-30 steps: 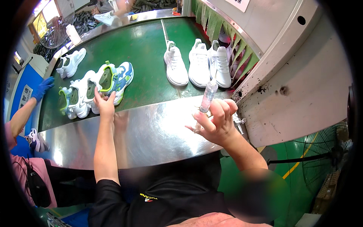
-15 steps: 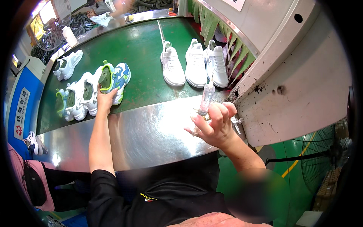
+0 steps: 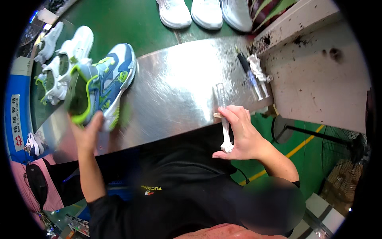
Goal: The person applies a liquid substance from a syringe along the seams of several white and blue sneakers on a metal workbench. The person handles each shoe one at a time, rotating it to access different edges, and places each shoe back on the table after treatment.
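My left hand point(image 3: 86, 133) grips the heel end of a blue, white and lime-green sneaker point(image 3: 107, 77), lifted over the metal ledge. Its dark green insole shows in the opening, and its toe points away from me. In my right hand point(image 3: 244, 133) is a syringe point(image 3: 225, 131) with a clear barrel pointing away from me. The fingers are closed round the barrel's lower end, and the white plunger extends toward my thumb. Whether there is liquid in it is too faint to tell. Beyond this hand, a dark-topped syringe point(image 3: 247, 71) and a white-wrapped syringe point(image 3: 258, 71) lie on the ledge.
The shiny metal ledge point(image 3: 171, 99) borders a green belt point(image 3: 131, 24). White sneakers point(image 3: 207, 16) stand at the far side; several others point(image 3: 59, 63) stand at left. A stained pale panel point(image 3: 318, 71) rises at right, near a black fan point(image 3: 346, 155). Pink clothing point(image 3: 49, 179) shows at lower left.
My left hand has lifted the blue-green sneaker off the belt and brought it nearer. The right hand has turned its syringe and drawn back toward me. The view has tipped downward.
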`<state>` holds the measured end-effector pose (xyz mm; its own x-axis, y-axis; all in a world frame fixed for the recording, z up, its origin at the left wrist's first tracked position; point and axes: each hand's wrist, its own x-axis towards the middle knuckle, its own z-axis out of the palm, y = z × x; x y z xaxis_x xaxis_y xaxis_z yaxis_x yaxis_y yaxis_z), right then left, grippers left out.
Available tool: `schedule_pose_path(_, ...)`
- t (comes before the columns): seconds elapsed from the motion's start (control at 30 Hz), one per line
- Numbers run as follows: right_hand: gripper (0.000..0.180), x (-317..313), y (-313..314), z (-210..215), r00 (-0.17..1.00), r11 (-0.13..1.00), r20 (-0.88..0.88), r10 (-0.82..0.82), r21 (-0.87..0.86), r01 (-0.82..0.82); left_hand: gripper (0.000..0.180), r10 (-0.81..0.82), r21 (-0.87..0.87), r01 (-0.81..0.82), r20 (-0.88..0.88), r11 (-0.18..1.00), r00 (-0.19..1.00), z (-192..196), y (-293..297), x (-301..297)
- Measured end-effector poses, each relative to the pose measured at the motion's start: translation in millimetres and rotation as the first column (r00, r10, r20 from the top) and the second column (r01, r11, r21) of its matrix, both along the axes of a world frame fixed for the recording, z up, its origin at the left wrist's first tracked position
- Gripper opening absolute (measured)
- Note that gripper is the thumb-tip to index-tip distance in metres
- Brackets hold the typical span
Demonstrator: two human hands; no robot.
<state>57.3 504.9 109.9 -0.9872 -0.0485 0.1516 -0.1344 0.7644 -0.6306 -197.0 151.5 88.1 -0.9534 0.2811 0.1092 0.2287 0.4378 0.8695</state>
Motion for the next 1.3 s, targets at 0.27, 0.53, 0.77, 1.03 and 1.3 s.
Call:
schedule_pose_path(0.27,0.097,22,19,12,0.978,0.986,0.209,-0.027,0.164,-0.008,0.077,-0.260,0.448,0.149,0.196,0.881,0.946,15,33,3)
schedule_pose_path(0.53,0.088,14,15,42,0.894,0.927,0.444,0.055,0.311,-0.211,0.037,-0.329,0.281,0.186,0.649,0.942,0.685,-22,88,-122)
schedule_pose_path(0.77,0.096,21,6,48,0.916,0.983,0.401,0.012,0.165,-0.085,0.050,-0.398,0.453,0.152,0.517,0.878,0.757,1,115,-83)
schedule_pose_path(1.03,0.133,43,-5,39,0.853,0.728,0.520,-0.054,-0.564,0.389,0.048,-0.673,0.912,0.102,0.213,0.396,0.708,27,99,-35)
schedule_pose_path(1.3,0.122,-43,-47,63,0.981,0.069,-0.057,0.185,-0.995,-0.070,0.057,-0.764,0.972,0.053,0.147,0.231,0.629,14,80,-31)
